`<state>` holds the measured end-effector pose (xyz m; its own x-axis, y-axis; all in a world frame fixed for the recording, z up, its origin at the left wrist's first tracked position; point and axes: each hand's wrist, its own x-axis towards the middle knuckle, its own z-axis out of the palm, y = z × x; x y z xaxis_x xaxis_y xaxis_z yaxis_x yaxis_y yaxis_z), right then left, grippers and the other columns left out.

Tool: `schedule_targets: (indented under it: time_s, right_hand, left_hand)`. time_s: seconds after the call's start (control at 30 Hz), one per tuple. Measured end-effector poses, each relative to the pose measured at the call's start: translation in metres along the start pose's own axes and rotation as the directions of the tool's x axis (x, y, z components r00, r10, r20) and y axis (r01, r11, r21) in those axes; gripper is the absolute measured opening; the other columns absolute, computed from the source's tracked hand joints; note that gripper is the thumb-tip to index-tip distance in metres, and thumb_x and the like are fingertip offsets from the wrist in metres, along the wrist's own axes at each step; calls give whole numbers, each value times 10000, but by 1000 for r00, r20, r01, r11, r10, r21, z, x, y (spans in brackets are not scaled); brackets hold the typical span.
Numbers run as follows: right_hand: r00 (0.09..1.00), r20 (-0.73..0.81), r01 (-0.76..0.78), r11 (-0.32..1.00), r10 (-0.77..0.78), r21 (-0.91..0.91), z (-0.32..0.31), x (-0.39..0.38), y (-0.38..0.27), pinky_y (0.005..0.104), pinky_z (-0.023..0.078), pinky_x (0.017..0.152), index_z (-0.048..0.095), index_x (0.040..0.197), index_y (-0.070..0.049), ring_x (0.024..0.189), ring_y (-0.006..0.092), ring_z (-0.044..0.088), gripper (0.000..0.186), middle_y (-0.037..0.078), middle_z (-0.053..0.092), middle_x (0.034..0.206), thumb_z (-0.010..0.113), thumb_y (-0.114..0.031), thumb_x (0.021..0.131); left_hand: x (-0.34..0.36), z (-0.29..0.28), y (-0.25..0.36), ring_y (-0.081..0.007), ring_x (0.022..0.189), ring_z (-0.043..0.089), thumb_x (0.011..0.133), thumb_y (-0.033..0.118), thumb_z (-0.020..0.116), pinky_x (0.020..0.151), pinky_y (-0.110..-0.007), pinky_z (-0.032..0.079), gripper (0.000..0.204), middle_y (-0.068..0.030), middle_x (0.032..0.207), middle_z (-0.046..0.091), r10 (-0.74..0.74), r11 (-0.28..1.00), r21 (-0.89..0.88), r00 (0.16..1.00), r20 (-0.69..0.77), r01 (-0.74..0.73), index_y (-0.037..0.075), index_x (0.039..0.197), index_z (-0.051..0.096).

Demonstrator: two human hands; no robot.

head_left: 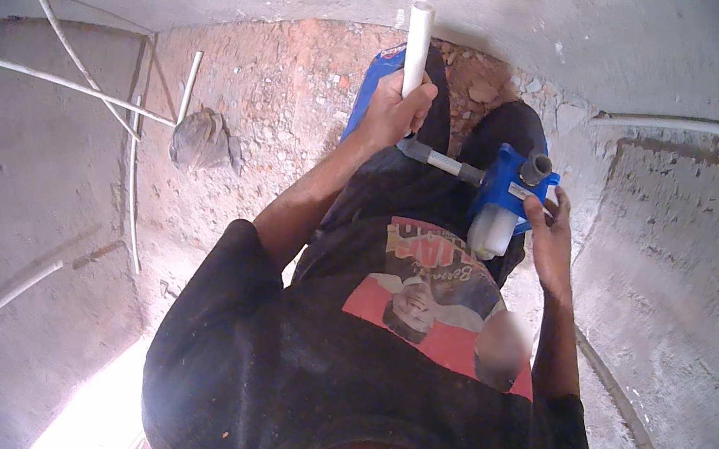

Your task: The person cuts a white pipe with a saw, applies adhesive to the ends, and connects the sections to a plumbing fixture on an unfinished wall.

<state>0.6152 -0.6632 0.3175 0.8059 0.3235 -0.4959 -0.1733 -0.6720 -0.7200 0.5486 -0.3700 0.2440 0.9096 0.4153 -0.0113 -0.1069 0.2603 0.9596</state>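
Black-shirted torso below, both hands raised over a blue pipe tool.
White pipe (417, 46) is clenched upright in the left hand (394, 110); the blue tool (506, 187), just right of it, is grasped by the right hand (550, 241).

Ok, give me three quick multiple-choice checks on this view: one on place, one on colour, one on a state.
1. Where is the white pipe?
A. In the left hand
B. On the floor
C. In the right hand

2. What colour is the tool body by the right hand?
A. Red
B. Blue
C. Green

3. How is the left hand's grip?
A. Open, off the pipe
B. Closed around the pipe
C. Flat on the wall

Answers: 1 A, the left hand holds the pipe up; 2 B, its housing is blue; 3 B, fingers wrap the pipe.
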Motion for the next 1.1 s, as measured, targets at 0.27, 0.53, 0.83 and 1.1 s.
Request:
schedule_targets:
  time_s: [0.27,0.53,0.83,1.1]
  right_hand:
    - [762,-97,614,762,-640,-207,6,42,-97,458,367,1053,407,1386,-43,1262,299,480,758,207,493,1350,726,-417,810]
    - [836,307,491,369,-454,-790,44,76,-96,464,385,902,561,1237,-70,1041,307,600,657,160,653,1088,702,-506,766]
    - [769,77,473,485,-635,-736,51,45,-88,453,423,734,585,1191,-49,768,271,635,651,94,668,870,708,-522,761]
    - [880,10,473,878,-475,66,40,37,-83,247,470,585,662,1060,-12,645,96,591,305,57,675,777,691,-258,881]
  left_hand:
    - [-1,-1,0,-75,509,467,926,287,584,460,-251,388,241,13,598,496,33,945,319,991,127,-73,59,856,547]
    - [5,11,10,-148,617,509,904,350,622,563,-326,421,334,-48,666,535,100,879,445,980,173,-169,22,943,573]
    - [-17,11,-5,-363,771,634,878,312,637,673,-438,485,317,-188,824,622,142,785,537,933,330,-309,21,993,586]
    - [-35,-4,-13,-344,911,604,814,242,699,770,-417,490,294,-152,947,612,112,626,689,917,384,-365,35,999,601]
